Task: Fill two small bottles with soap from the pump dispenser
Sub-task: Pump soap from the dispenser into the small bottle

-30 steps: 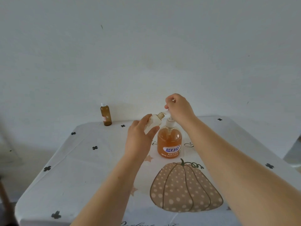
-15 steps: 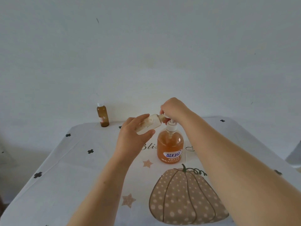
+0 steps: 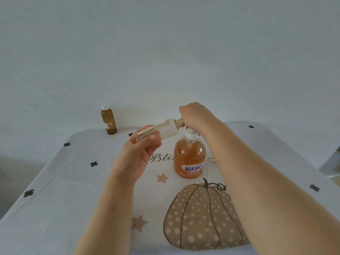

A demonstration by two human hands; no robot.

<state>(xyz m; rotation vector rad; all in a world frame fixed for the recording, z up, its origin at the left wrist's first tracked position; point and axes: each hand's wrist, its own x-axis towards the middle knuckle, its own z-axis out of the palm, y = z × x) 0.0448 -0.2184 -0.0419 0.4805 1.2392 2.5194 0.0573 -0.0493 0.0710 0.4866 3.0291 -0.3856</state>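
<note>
Your left grip (image 3: 138,155) holds the clear small bottle (image 3: 166,128), now tilted flatter than before, neck at the pump dispenser (image 3: 189,155) mid-table; your right grip (image 3: 195,115) curls over its pump head.

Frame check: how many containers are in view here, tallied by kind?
Pump dispensers: 1, the orange soap dispenser, its pump head under the right hand.
Small bottles: 2, a brown capped bottle standing far left on the table, and a pale bottle held tilted in the left hand.
Total: 3 containers.
</note>
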